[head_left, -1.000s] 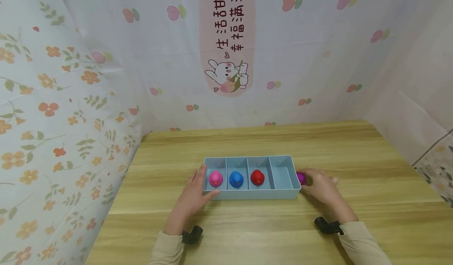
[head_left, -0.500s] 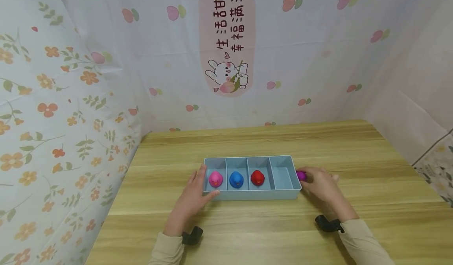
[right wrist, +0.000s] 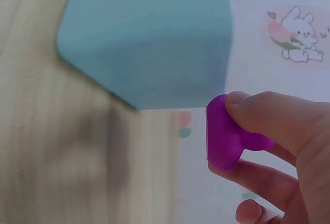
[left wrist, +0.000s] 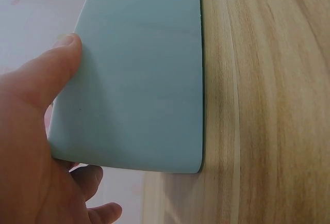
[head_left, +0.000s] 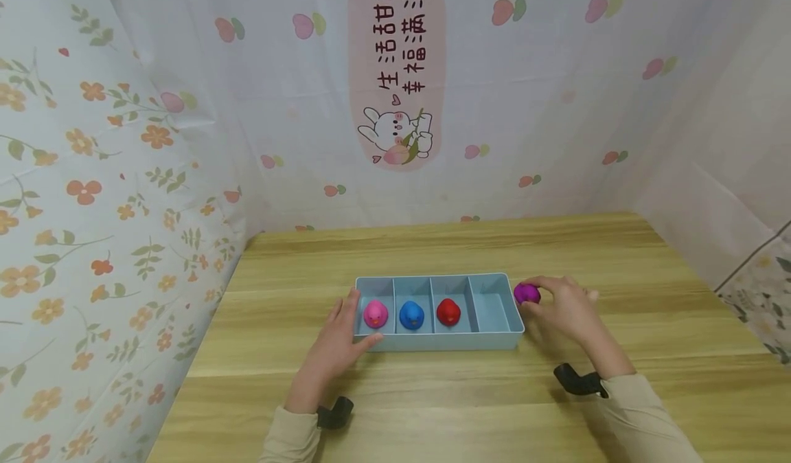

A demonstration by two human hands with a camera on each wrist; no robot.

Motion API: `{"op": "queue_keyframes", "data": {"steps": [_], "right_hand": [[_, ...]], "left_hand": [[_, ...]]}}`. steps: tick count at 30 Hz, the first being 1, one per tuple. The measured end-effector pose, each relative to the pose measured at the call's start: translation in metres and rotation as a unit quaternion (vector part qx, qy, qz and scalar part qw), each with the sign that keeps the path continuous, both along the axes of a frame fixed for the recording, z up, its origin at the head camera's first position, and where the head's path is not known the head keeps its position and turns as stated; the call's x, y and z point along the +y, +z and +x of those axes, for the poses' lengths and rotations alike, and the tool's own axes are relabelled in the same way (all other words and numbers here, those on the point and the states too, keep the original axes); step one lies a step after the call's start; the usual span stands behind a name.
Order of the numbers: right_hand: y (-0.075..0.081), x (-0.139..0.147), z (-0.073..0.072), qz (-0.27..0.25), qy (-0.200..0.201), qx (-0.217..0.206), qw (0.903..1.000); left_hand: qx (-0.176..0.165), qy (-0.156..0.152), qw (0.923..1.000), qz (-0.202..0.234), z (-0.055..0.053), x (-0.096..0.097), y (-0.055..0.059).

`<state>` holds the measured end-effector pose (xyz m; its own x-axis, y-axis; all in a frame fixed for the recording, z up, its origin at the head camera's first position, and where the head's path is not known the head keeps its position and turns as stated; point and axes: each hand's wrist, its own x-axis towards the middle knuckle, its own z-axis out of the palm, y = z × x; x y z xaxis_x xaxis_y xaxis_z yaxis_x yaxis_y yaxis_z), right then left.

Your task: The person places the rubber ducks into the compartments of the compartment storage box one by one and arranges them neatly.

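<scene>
A light blue divided box (head_left: pixel 439 341) lies on the table, seen in the head view. In its compartments sit a pink toy duck (head_left: pixel 375 314), a blue toy duck (head_left: pixel 411 316) and a red toy duck (head_left: pixel 448 312); the rightmost one holds nothing. My left hand (head_left: pixel 335 343) grips the box's left end, thumb over the front rim and fingers along the end wall. Off the right end, my right hand (head_left: pixel 570 310) pinches a purple toy duck (head_left: pixel 527 293) between thumb and fingers. The right wrist view shows this duck (right wrist: pixel 224 136) sideways, raised off the table.
The wooden table (head_left: pixel 432 401) runs back to a printed cloth (head_left: pixel 296 140) hung behind it. Another flowered cloth (head_left: pixel 123 243) hangs along the left side. A black wrist mount (head_left: pixel 336 413) sits at the left wrist, and a second mount (head_left: pixel 581 382) at the right.
My right hand has raised the purple toy duck from beside the box's right end, moving up and slightly back. The left hand keeps its place on the box.
</scene>
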<state>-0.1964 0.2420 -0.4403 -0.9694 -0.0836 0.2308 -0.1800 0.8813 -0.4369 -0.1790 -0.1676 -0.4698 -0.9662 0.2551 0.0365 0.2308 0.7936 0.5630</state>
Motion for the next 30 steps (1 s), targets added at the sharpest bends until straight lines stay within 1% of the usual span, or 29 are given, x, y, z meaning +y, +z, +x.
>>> {"op": "queue_keyframes", "data": {"steps": [5,13,17,20,24,30], "right_hand": [[0.007,-0.004,-0.001,-0.001,0.009,0.019,0.9998],[0.013,-0.016,0.0,-0.026,0.03,0.012,0.9992],[0.012,-0.023,0.0,-0.029,0.03,0.015,0.999],[0.011,-0.026,0.001,-0.024,0.031,0.022,0.999],[0.01,-0.031,0.0,-0.016,0.044,0.023,0.9986],[0.005,-0.041,-0.003,0.015,0.059,0.02,0.9979]], "left_hand": [[0.0,-0.002,1.0,0.004,-0.001,0.0,0.001],[0.007,-0.003,1.0,-0.006,-0.001,-0.003,-0.002],[0.005,-0.002,1.0,0.003,0.001,-0.002,-0.002],[-0.001,-0.002,1.0,0.008,0.002,-0.001,-0.002],[0.006,-0.004,0.9999,0.011,0.002,0.0,-0.003],[0.007,0.0,0.9999,0.009,0.001,0.0,-0.004]]}}
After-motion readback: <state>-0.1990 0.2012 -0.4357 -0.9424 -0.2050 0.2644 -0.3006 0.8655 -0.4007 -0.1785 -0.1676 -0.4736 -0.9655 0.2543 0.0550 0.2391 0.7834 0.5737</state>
